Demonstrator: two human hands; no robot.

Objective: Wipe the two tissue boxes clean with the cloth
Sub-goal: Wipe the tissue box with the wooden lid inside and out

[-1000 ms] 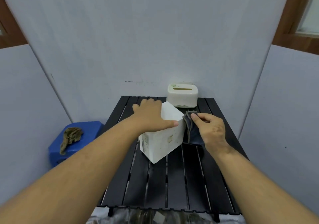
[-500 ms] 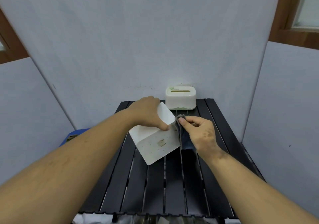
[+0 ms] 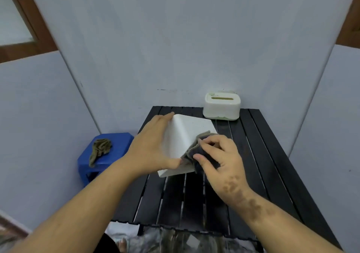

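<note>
A plain white tissue box [image 3: 185, 135] lies tilted on the black slatted table [image 3: 263, 165]. My left hand [image 3: 152, 147] grips its left side, thumb along the near edge. My right hand [image 3: 218, 157] holds a folded dark grey cloth [image 3: 196, 151] and presses it against the box's right near face. A second tissue box [image 3: 222, 106], cream with a slot in its lid, stands upright at the table's far edge against the wall.
A blue plastic stool [image 3: 109, 153] stands left of the table with a crumpled olive rag [image 3: 100, 149] on it. Grey partition walls close in on three sides. Patterned fabric and a bare foot show below the table's near edge.
The white box has been turned and tipped further, so a different face now points up. My right hand has slid the cloth down onto that face. The camera has swung left.
</note>
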